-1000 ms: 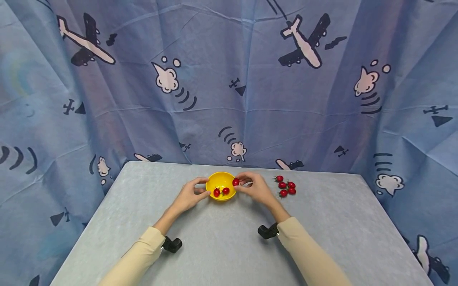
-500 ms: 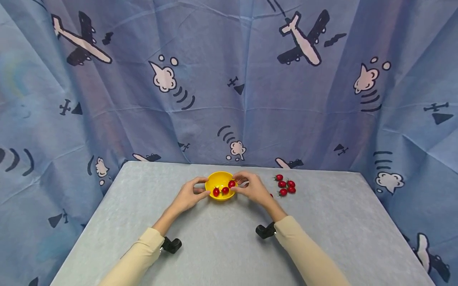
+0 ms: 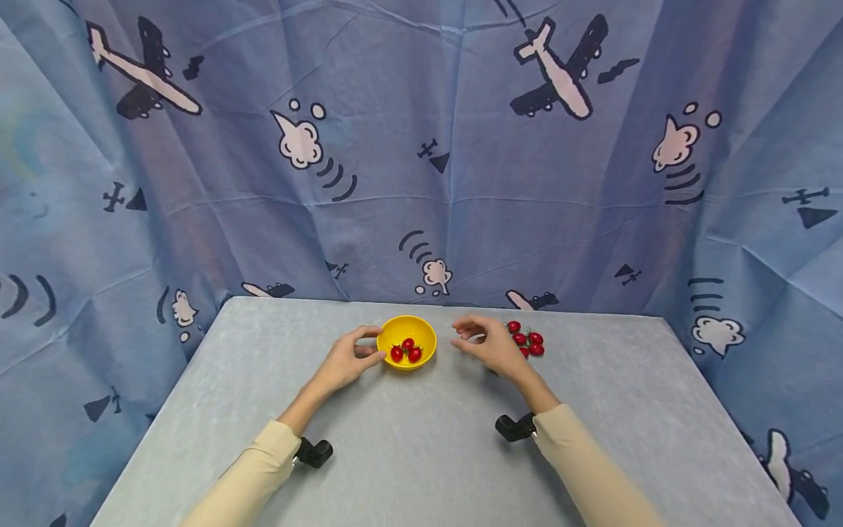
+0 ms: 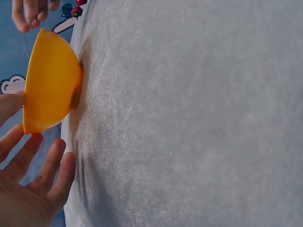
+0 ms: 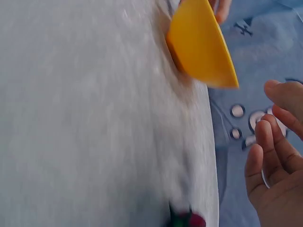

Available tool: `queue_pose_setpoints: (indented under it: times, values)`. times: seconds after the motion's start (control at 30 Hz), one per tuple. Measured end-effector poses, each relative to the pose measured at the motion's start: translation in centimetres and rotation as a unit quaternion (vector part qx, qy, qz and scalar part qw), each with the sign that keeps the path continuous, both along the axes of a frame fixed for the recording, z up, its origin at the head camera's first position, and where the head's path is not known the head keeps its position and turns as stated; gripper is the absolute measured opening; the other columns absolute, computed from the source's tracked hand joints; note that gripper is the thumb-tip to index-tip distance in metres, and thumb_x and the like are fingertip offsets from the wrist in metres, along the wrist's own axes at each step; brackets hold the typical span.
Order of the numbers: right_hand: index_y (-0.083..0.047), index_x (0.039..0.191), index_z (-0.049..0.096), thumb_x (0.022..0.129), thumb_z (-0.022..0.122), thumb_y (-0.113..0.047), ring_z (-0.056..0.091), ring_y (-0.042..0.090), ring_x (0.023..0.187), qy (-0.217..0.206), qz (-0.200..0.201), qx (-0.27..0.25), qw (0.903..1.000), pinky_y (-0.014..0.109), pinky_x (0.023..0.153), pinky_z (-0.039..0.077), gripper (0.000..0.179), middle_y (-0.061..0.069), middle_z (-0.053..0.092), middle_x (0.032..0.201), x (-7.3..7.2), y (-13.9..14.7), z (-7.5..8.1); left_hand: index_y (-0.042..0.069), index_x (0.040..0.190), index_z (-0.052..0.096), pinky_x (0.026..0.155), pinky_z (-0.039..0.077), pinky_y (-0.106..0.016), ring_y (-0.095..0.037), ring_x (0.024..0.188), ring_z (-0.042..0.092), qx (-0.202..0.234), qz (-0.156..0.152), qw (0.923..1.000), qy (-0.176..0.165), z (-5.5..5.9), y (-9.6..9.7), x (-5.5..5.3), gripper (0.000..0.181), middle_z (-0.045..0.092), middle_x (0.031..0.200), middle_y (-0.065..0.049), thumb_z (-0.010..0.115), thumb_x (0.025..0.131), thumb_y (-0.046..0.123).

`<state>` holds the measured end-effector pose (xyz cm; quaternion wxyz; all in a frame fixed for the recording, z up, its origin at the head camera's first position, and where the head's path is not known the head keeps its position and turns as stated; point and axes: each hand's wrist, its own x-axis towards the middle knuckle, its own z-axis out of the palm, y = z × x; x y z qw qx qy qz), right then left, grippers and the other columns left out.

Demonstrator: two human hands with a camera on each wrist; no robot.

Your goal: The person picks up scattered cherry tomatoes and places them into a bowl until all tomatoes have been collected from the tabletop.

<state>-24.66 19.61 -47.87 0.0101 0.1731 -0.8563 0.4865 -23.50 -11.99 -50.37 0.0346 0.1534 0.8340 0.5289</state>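
On the left side of the yellow bowl (image 3: 424,359), my left hand (image 3: 349,361) holds the rim between thumb and fingers. Three red cherry tomatoes (image 3: 415,355) lie together inside the bowl; in both wrist views its wall hides them. My right hand (image 3: 490,348) is in the air to the right of the bowl, fingers loosely bent, nothing between them. Several more cherry tomatoes (image 3: 536,350) sit on the table just beyond that hand, partly covered by it. In the right wrist view one tomato (image 5: 191,220) with a green stem shows at the bottom edge.
The grey-white table (image 3: 408,454) runs back to a blue curtain (image 3: 369,241) printed with planes and clouds. A black wrist camera (image 3: 315,453) is strapped on the left wrist, another wrist camera (image 3: 515,427) on the right.
My right hand has let a cherry tomato go into the bowl beside the other two, then moved right toward the loose tomatoes. The left hand has stayed at the bowl.
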Motion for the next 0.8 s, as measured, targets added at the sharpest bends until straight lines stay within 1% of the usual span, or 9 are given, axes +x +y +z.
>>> queue_pose_setpoints:
  times: [0.2, 0.33, 0.4, 0.47, 0.57, 0.8]
  values:
    - [-0.004, 0.116, 0.070, 0.092, 0.078, -0.011, 0.066, 0.024, 0.090, 0.015, -0.009, 0.002, 0.9999, 0.035, 0.078, 0.055, 0.026, 0.020, 0.069, 0.111, 0.7, 4.0, 0.1, 0.005, 0.135, 0.062, 0.088, 0.056, -0.042, -0.029, 0.102, 0.069, -0.004, 0.004, 1.0000, -0.001, 0.1, 0.0, 0.0, 0.047, 0.061, 0.135, -0.017, 0.078, 0.091, 0.009]
    - [-0.002, 0.117, 0.069, 0.094, 0.076, -0.008, 0.066, 0.026, 0.089, 0.028, -0.008, -0.009, 0.9995, 0.031, 0.073, 0.054, 0.025, 0.018, 0.070, 0.107, 1.1, 6.8, 0.0, 0.005, 0.136, 0.061, 0.089, 0.056, -0.042, -0.030, 0.103, 0.069, -0.006, 0.001, 1.0000, -0.002, 0.0, 0.0, 0.0, 0.047, 0.060, 0.136, -0.017, 0.078, 0.092, 0.009]
    - [0.000, 0.117, 0.068, 0.095, 0.074, -0.008, 0.066, 0.026, 0.088, 0.032, -0.008, -0.013, 0.9994, 0.028, 0.072, 0.053, 0.025, 0.017, 0.070, 0.105, 1.4, 8.0, 0.0, 0.005, 0.136, 0.061, 0.088, 0.056, -0.042, -0.030, 0.103, 0.069, -0.007, 0.001, 1.0000, -0.001, 0.0, -0.1, 0.1, 0.047, 0.060, 0.136, -0.018, 0.078, 0.092, 0.010]
    - [0.002, 0.118, 0.068, 0.095, 0.074, -0.008, 0.066, 0.027, 0.088, 0.035, -0.015, -0.013, 0.9992, 0.026, 0.071, 0.054, 0.025, 0.016, 0.070, 0.105, 1.6, 9.0, 0.0, 0.004, 0.135, 0.061, 0.088, 0.056, -0.042, -0.030, 0.103, 0.069, -0.008, 0.003, 1.0000, 0.000, 0.1, -0.2, 0.1, 0.046, 0.060, 0.136, -0.018, 0.077, 0.092, 0.010]
    - [0.004, 0.118, 0.067, 0.096, 0.073, -0.009, 0.066, 0.028, 0.089, 0.039, -0.024, -0.008, 0.9989, 0.024, 0.073, 0.054, 0.027, 0.016, 0.070, 0.105, 1.9, 10.2, 0.1, 0.003, 0.136, 0.061, 0.088, 0.056, -0.042, -0.030, 0.103, 0.069, -0.009, 0.004, 1.0000, 0.002, 0.1, -0.2, 0.2, 0.047, 0.060, 0.136, -0.018, 0.077, 0.093, 0.010]
    - [0.001, 0.120, 0.068, 0.095, 0.074, -0.009, 0.066, 0.025, 0.092, 0.041, -0.045, 0.003, 0.9982, 0.022, 0.078, 0.054, 0.027, 0.017, 0.070, 0.108, 2.6, 12.4, 0.1, 0.003, 0.135, 0.060, 0.088, 0.056, -0.042, -0.030, 0.103, 0.070, -0.012, 0.001, 0.9999, 0.004, 0.2, 0.0, 0.1, 0.047, 0.060, 0.135, -0.019, 0.077, 0.092, 0.010]
